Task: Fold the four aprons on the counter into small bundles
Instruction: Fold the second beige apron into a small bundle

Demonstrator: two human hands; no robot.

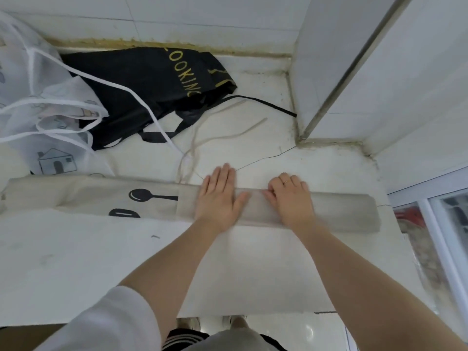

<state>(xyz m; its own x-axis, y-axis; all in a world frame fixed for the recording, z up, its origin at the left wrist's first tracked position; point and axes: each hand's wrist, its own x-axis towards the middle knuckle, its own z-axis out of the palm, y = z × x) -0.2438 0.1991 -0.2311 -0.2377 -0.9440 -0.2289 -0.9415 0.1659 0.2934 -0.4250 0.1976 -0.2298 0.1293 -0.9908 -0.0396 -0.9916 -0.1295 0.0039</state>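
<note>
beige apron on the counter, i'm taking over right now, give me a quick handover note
Left hand: flat, pressing the beige apron.
Right hand: fingers curled on the same strip.
Beige apron: folded into a long strip across the counter, not yet a bundle.
Black apron and white aprons: heaped unfolded at the back left.
Left: bundle the beige one, then fold the rest.

Aprons on the counter: three in view.
- One beige apron, folded into a long strip, with two black utensil prints.
- One black apron, crumpled, with yellow lettering.
- One white apron, crumpled, with one house drawing.

Hands: two, left hand and right hand. One ring.
</note>
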